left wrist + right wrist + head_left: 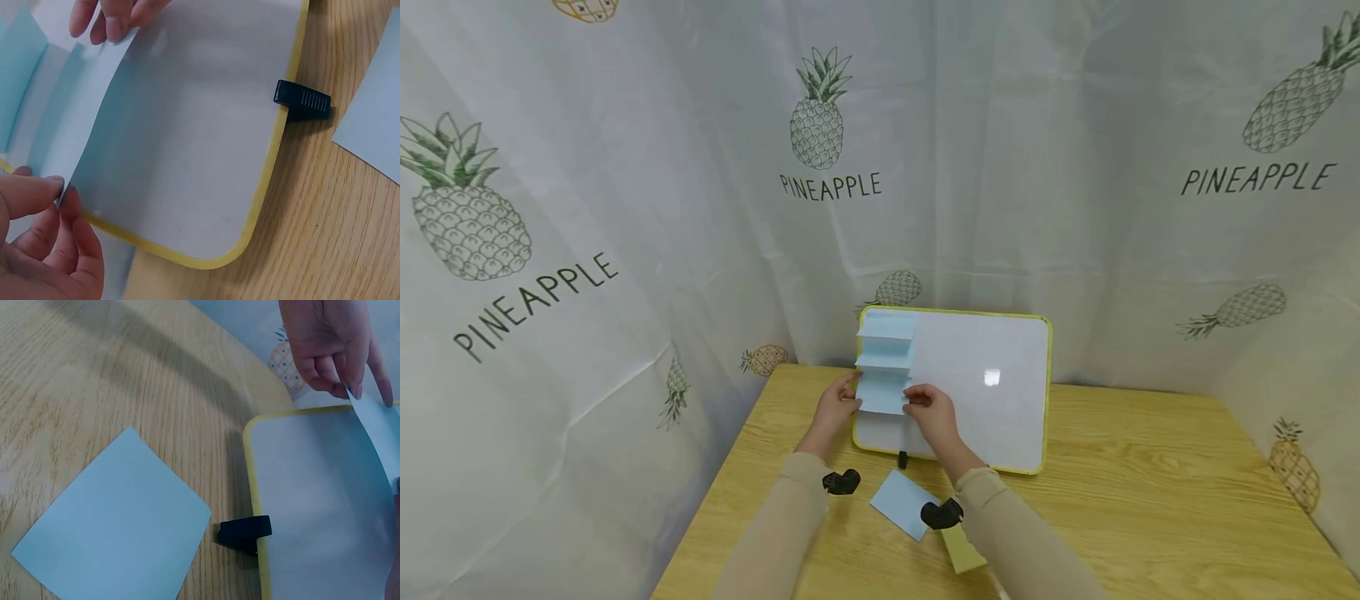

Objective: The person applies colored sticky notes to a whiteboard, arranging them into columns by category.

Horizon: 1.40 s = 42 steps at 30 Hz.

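Observation:
A light blue sticky note (882,392) is on the left part of a yellow-rimmed whiteboard (977,392), its lower edge standing away from the surface. My left hand (837,407) pinches the note's lower left corner between thumb and finger, as the left wrist view shows. At the opposite corner, the fingertips and thumb of my right hand (932,412) pinch the note. Two more blue notes, an upper one (886,325) and a middle one (884,354), sit above it in a column, their lower edges lifted. In the right wrist view my right hand is mostly cut off.
On the wooden table (1150,467) lies a blue sticky pad (901,502), with a yellow pad (962,550) partly under the right forearm. A black foot (902,459) supports the board's lower edge. Behind hangs a pineapple-print curtain (1000,208).

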{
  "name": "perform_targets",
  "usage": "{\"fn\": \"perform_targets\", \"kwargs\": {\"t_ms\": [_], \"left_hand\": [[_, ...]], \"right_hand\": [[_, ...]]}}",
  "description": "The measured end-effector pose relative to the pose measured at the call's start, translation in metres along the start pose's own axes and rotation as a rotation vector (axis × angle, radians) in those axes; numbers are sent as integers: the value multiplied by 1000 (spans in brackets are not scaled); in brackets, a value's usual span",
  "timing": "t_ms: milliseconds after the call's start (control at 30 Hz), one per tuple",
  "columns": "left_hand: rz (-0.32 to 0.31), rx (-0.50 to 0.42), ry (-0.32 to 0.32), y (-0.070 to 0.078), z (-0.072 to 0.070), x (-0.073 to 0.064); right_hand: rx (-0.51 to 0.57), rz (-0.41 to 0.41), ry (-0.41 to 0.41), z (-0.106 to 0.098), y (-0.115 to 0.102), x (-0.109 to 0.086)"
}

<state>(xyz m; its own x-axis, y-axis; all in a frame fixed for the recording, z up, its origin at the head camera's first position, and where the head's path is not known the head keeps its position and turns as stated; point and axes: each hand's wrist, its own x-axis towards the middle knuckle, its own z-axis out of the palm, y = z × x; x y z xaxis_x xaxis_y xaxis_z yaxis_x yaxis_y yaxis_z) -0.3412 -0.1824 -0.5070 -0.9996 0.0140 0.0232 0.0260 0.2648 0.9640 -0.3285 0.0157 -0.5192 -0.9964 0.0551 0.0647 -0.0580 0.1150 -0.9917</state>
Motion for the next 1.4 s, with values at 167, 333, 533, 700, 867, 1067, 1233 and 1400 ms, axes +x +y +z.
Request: {"fn": "perform_targets", "kwargs": {"t_ms": [167, 333, 533, 700, 867, 1067, 1233, 1400], "left_hand": [[-5, -11, -1, -3, 0, 0], [-10, -4, 7, -6, 0, 1], [34, 119, 51, -3, 3, 1], [36, 176, 69, 3, 6, 0], [21, 155, 69, 7, 9, 1], [17, 162, 71, 7, 12, 3], [21, 155, 60, 4, 16, 5], [22, 150, 52, 3, 17, 6]], "right_hand": [[-19, -6, 6, 3, 1, 0], [-38, -5, 12, 5, 2, -1], [-57, -4, 10, 5, 4, -1], [-73, -13, 20, 5, 8, -1], [-93, -61, 39, 6, 9, -1], [-126, -78, 51, 5, 11, -1], [-167, -72, 42, -2, 13, -7], [-180, -109, -13, -15, 12, -18]]}}
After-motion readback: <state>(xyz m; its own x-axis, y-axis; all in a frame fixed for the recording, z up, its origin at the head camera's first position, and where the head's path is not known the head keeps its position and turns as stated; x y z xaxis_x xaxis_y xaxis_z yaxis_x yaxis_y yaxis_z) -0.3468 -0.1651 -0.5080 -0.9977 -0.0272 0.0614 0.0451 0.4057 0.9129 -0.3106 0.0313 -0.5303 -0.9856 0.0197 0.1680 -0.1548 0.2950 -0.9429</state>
